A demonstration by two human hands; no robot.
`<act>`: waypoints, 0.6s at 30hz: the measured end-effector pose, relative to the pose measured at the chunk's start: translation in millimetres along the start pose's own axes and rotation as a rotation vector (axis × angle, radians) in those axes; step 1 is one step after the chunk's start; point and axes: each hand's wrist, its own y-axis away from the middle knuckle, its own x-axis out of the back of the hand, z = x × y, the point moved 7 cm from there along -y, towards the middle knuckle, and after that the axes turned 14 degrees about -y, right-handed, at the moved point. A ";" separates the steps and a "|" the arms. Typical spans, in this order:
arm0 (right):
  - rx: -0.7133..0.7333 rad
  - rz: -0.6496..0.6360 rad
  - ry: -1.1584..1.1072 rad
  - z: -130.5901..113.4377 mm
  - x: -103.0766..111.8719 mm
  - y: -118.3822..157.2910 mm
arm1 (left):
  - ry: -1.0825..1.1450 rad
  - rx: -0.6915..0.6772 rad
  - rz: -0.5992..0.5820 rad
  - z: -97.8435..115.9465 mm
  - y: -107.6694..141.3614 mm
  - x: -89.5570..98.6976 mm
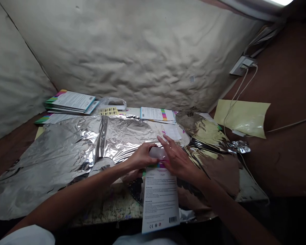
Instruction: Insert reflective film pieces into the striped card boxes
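Both my hands meet low in the middle of the view, over crumpled silver foil [127,132]. My left hand [140,157] and my right hand [177,160] grip a small translucent whitish plastic piece [158,153] from either side, with the right fingers spread across its top. Under them lies a printed white card [160,200] with a coloured strip at its top end and a barcode at its near end. My hands hide that coloured strip in part. The card's near end hangs past the table's front edge.
Stacked colourful printed cards [71,102] lie at the back left, beside a plastic bag [114,102] and a yellow sticker sheet [107,111]. Another card [156,114] lies at the back. To the right are a pale yellow sheet [242,119] and white cables [241,88].
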 end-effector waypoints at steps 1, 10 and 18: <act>0.008 -0.030 0.036 -2.1 -2.8 -3.0 | -0.013 0.001 0.007 0.5 0.5 -0.2; 0.041 -0.103 0.185 -8.4 -15.3 -10.3 | 0.048 0.045 -0.079 -11.2 -3.3 -2.6; -0.179 -0.091 -0.181 40.1 4.6 0.5 | 0.134 0.080 -0.094 -26.8 -7.2 -5.5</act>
